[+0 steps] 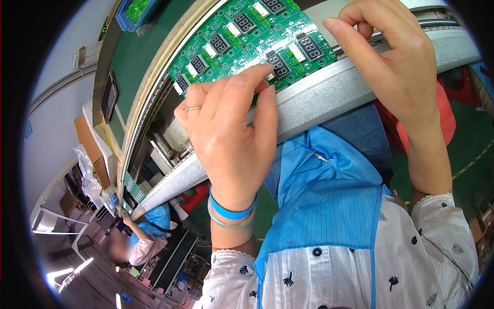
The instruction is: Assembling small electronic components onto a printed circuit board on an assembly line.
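A green circuit board panel [252, 46] lies across a metal-edged conveyor rail, carrying several black digit displays [310, 47] and white connectors [296, 52]. Over its near edge is my left hand [231, 118], fingers bent and thumb apart from the index finger. That index fingertip touches or nearly touches the side of one display [279, 66]; contact is hard to tell. Beyond the board's right end, my right hand [393, 56] hovers above the rail. Its thumb stretches left, the other fingers curl loosely, and nothing shows between them.
The grey metal rail [329, 95] runs along the near side of the board. A blue bin [135, 14] of small green parts stands far left on a green surface. Down the line, another person [146, 242] works by the conveyor. A red stool [435, 121] is at right.
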The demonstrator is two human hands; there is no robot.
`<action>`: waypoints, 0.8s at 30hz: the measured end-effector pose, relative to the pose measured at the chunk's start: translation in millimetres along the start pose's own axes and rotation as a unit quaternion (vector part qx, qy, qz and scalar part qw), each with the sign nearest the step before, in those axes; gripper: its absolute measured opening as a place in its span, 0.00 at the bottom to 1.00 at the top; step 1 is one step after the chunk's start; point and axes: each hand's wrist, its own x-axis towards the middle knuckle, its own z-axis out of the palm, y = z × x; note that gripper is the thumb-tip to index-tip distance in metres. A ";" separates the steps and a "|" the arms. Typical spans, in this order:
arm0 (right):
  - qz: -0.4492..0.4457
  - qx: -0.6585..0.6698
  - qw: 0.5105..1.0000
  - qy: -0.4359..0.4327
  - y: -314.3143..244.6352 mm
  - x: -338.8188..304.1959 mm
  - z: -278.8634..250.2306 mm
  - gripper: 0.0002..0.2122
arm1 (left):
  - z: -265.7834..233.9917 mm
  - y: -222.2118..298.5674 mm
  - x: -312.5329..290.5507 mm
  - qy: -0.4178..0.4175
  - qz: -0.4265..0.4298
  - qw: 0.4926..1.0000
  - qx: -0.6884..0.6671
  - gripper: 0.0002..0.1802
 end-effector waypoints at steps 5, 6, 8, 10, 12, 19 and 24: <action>0.018 0.030 0.999 -0.016 -0.3 4.4 -4.1 0.06 | -7.5 -15.3 2.3 0.099 -0.032 0.991 -0.087 0.13; 0.043 0.069 0.996 -0.032 -0.9 7.8 -6.0 0.06 | -12.3 -19.1 8.6 0.119 -0.036 0.990 -0.072 0.12; 0.061 0.111 0.990 -0.053 -12.9 25.0 -12.6 0.05 | -36.1 -32.8 19.1 0.151 -0.056 0.985 -0.062 0.09; 0.028 0.088 0.995 -0.043 -16.6 40.2 -12.0 0.05 | -50.2 -48.5 35.9 0.155 -0.057 0.985 -0.050 0.07; -0.026 0.097 0.995 -0.021 -19.5 64.4 -11.6 0.06 | -57.7 -65.4 63.4 0.145 -0.052 0.987 -0.042 0.08; -0.243 -0.022 0.966 -0.082 -38.3 191.6 42.7 0.09 | -70.3 -98.1 147.9 0.089 -0.128 0.988 0.010 0.08; -0.326 -0.281 0.897 -0.099 -60.6 239.7 92.1 0.10 | -48.2 -152.4 185.1 0.057 0.015 0.982 0.180 0.10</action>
